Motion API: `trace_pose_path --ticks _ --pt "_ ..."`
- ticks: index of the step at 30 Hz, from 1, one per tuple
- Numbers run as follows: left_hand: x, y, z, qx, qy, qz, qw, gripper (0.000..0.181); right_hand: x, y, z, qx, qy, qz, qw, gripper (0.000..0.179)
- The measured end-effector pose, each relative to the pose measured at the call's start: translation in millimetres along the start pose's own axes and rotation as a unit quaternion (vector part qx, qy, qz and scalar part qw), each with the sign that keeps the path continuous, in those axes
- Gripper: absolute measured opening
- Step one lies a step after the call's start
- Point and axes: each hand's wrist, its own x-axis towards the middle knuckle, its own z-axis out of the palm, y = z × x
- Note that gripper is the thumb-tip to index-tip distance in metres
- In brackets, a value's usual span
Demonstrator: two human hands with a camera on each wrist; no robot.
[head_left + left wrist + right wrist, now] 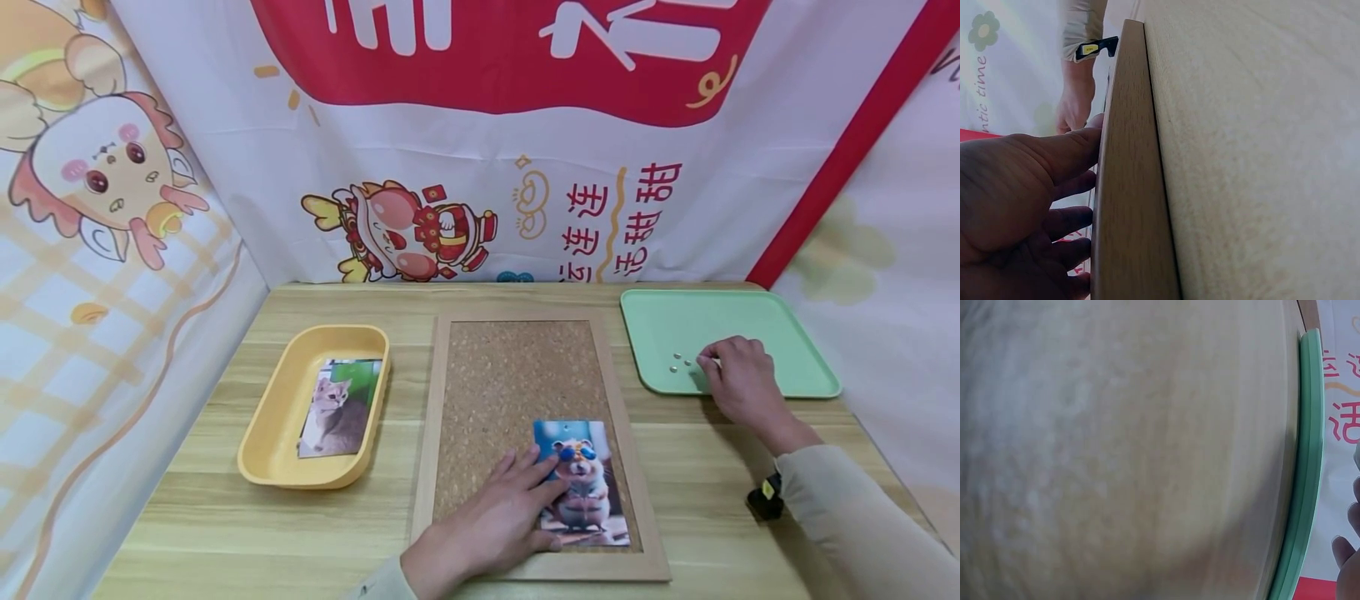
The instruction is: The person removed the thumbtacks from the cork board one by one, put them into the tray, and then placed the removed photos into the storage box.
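Note:
On the cork board [517, 367] lies a hamster photo [581, 496], a small mark near its top edge. My left hand [491, 517] rests on its left side with fingers spread; the palm lies over the board's lower part. In the left wrist view, that hand's thumb [1072, 150] is at the wooden frame [1129, 175]. My right hand [742, 379] is over the front edge of the green tray [727, 317], fingers bent downward, beside several small metallic pieces [677, 362]. Whether its fingertips pinch one I cannot tell. The right wrist view catches only some fingers [1342, 550].
A yellow bin [273, 442] to the left of the board holds a cat photo [341, 408]. Behind the wooden table [202, 508] hangs a printed cloth [465, 133], and another covers the left side. A black band with a yellow label [767, 497] sits at my right cuff.

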Motion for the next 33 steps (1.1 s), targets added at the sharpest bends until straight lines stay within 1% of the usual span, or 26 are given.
trace_pose_path --ticks 8,14,17,22,23,25,28,30,31,33 --pt "-0.6 1.0 0.8 0.001 0.003 -0.001 1.0 0.068 -0.9 -0.8 -0.7 0.015 0.013 -0.001 0.9998 0.015" --pt "-0.5 1.0 1.4 0.001 0.002 -0.005 1.0 0.069 1.2 -4.5 1.1 0.042 0.04 -0.012 0.9983 0.014" --pt "0.1 0.8 1.5 0.003 0.002 -0.01 0.9999 0.072 2.1 -12.4 1.1 0.058 0.057 -0.019 0.9965 0.011" --pt "0.9 0.4 0.8 0.004 0.002 -0.017 0.9998 0.081 1.2 -30.7 2.5 0.078 0.068 -0.019 0.9944 0.01" --pt "1.0 0.4 0.6 0.007 0.004 -0.017 0.9998 0.082 0.9 -34.6 2.6 0.082 0.068 -0.019 0.9942 0.011" --pt "1.7 -0.6 0.7 0.018 0.019 -0.009 0.9996 0.081 0.5 -42.4 3.3 0.09 0.069 -0.023 0.9933 0.012" --pt "2.7 -2.9 1.1 0.035 0.05 0.01 0.9981 0.08 -1.6 -54.7 2.9 0.094 0.049 -0.021 0.9942 0.013" --pt "3.0 -4.4 1.2 0.039 0.068 0.022 0.9967 0.079 -3.8 -63.8 2.6 0.098 0.026 -0.017 0.9947 0.014" --pt "3.0 -5.0 0.9 0.038 0.072 0.025 0.9964 0.078 -5.1 -68.1 2.8 0.099 0.014 -0.016 0.9949 0.014" --pt "3.4 -5.7 -0.5 0.021 0.07 0.024 0.997 0.074 -8.2 -76.7 3.3 0.102 -0.012 -0.017 0.9945 0.015"
